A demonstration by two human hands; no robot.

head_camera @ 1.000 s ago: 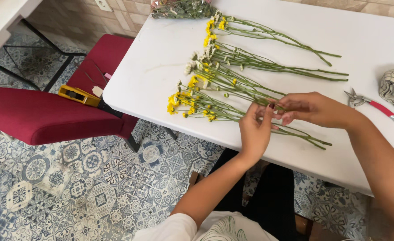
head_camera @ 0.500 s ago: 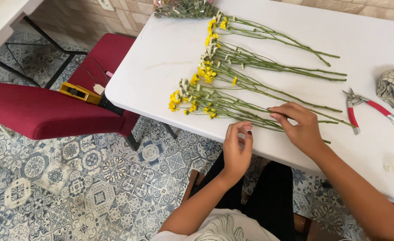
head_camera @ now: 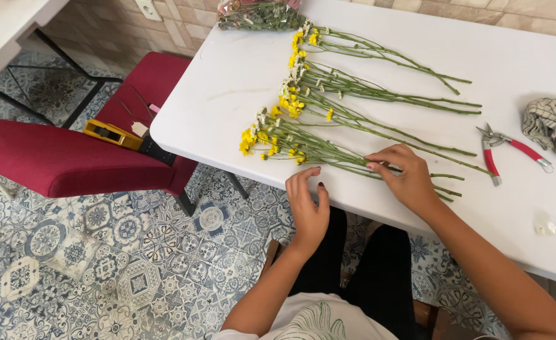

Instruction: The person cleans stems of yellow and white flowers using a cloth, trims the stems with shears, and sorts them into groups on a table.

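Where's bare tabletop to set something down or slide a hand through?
Free: the white table left of the flower heads, the far strip beyond the top stems, and the near right corner below the red-handled pruners. Crowded: the middle, where stems fan out under the right hand; the left hand hangs off the edge.

Flower stems [head_camera: 353, 119] lie in rows on the desk [head_camera: 227, 82], heads toward its left edge. Pruning shears [head_camera: 504, 151] lie right of the stems, a cloth [head_camera: 551, 126] beyond them. A chair [head_camera: 64, 157] stands left of the desk.

Head view, steeply down, near table [head_camera: 240, 82]
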